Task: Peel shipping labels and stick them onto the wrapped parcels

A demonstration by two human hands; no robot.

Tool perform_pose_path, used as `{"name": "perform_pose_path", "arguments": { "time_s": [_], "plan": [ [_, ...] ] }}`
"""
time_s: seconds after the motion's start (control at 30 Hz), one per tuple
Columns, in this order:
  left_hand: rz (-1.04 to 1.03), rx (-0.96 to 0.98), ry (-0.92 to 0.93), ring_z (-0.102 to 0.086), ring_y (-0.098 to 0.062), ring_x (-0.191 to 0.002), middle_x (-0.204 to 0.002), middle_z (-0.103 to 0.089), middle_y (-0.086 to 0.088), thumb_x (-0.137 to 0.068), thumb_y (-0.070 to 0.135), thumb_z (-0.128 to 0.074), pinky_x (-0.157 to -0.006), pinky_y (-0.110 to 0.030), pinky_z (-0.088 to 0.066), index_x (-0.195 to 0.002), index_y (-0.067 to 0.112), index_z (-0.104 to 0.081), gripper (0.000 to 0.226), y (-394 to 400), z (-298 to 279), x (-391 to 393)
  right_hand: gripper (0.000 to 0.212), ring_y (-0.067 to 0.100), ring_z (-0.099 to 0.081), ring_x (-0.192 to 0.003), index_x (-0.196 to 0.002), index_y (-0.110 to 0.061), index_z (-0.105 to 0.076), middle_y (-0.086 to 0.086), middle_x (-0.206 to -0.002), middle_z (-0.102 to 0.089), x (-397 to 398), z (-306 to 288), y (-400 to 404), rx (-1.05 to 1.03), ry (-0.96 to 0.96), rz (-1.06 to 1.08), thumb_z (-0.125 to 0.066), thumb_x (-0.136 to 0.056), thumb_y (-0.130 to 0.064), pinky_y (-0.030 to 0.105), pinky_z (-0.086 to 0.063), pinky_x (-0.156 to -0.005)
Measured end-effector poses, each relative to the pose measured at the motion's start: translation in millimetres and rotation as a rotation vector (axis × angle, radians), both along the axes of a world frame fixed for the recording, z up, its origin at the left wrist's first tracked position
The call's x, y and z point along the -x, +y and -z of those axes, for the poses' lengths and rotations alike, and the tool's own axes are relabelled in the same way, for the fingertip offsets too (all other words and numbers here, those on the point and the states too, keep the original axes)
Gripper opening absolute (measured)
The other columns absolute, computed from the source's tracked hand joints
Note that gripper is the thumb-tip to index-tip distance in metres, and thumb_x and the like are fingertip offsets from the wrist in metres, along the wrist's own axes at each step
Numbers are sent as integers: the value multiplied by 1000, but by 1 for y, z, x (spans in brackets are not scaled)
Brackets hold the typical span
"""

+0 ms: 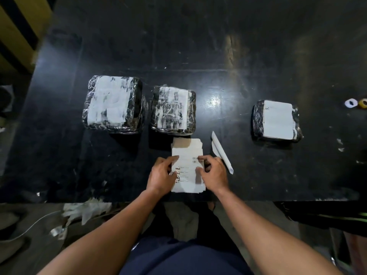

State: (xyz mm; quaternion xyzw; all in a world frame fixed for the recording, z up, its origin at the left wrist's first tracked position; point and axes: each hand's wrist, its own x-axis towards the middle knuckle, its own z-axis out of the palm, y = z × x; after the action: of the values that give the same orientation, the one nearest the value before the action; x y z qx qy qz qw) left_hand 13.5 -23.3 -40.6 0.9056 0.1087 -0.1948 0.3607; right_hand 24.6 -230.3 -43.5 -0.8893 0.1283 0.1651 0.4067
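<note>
White labels [187, 165], seemingly black table [258, 56]

- A black, scuffed desk [258, 56] carries everything.
- Two tape rolls, one white [351, 103] and one yellow [363, 103], sit touching at the desk's far right edge.
- Crumpled white scraps [85, 211] lie on the floor, below the desk's near edge.
- A thin white cable [29, 227] trails across the floor beside them.
</note>
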Motion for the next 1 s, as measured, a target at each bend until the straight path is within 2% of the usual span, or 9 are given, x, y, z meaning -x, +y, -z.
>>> {"name": "perform_pose_path", "arguments": {
  "time_s": [0.1,0.23,0.37,0.53,0.67,0.77,0.83,0.9,1.0],
  "plan": [
    [-6,18,-1,-63,-6,-96,-119,-52,5,-91,12,-71,-91,-28,-58,-143,38,-59,60,3,1,-2,33,2,-59,-64,-104,-28,-76,-4,-87,-66,-7,4,4,-66,1,89,-89,-76,-15,20,-52,-69],
    [13,31,12,-63,-8,-94,-119,-53,3,-91,12,-72,-92,-30,-58,-147,37,-56,63,7,3,-8,34,-3,-56,-57,-98,-24,-75,-3,-71,-67,-17,9,6,-204,59,175,-90,-73,-5,17,-51,-69],
    [32,57,24,-61,-3,-93,-118,-52,4,-89,15,-76,-94,-29,-57,-149,38,-53,69,11,7,-9,35,-5,-59,-62,-99,-24,-75,5,-91,-77,-23,13,0,-267,75,203,-88,-76,-1,28,-59,-77],
    [13,94,47,-60,-6,-98,-120,-51,4,-90,13,-75,-95,-33,-58,-151,40,-50,71,9,5,-7,34,6,-63,-74,-102,-22,-75,-4,-95,-75,-19,13,-10,-221,37,210,-85,-79,-1,24,-57,-77],
    [12,86,48,-61,-10,-97,-119,-52,3,-89,12,-74,-95,-38,-59,-150,40,-50,70,9,5,-8,27,7,-66,-76,-102,-18,-76,-9,-104,-76,-15,8,-16,-168,-10,227,-82,-82,-1,26,-59,-78],
    [19,80,60,-61,-9,-98,-124,-51,3,-90,14,-73,-95,-39,-59,-149,41,-50,69,8,3,-9,31,14,-71,-78,-109,-18,-80,-10,-110,-76,-12,-2,-27,-174,-45,237,-80,-84,0,30,-62,-83],
    [19,50,40,-61,-12,-101,-129,-46,5,-91,20,-75,-95,-39,-60,-150,41,-49,68,8,-1,-8,34,18,-71,-79,-115,-16,-79,-15,-106,-73,-10,-12,-35,-208,-79,267,-79,-85,1,32,-63,-86],
    [-8,28,-27,-62,-12,-102,-127,-45,8,-92,26,-76,-94,-36,-59,-148,39,-52,63,7,-10,-7,36,13,-68,-76,-119,-14,-77,-17,-105,-72,-8,-26,-41,-254,-112,285,-79,-86,1,28,-62,-84],
    [-59,161,-143,-65,-9,-99,-122,-52,5,-95,26,-75,-93,-32,-60,-142,33,-59,51,2,-30,-7,37,3,-63,-69,-119,-15,-77,-5,-111,-76,-5,-48,-45,-337,-163,278,-79,-86,1,18,-59,-75]
  ]
}}
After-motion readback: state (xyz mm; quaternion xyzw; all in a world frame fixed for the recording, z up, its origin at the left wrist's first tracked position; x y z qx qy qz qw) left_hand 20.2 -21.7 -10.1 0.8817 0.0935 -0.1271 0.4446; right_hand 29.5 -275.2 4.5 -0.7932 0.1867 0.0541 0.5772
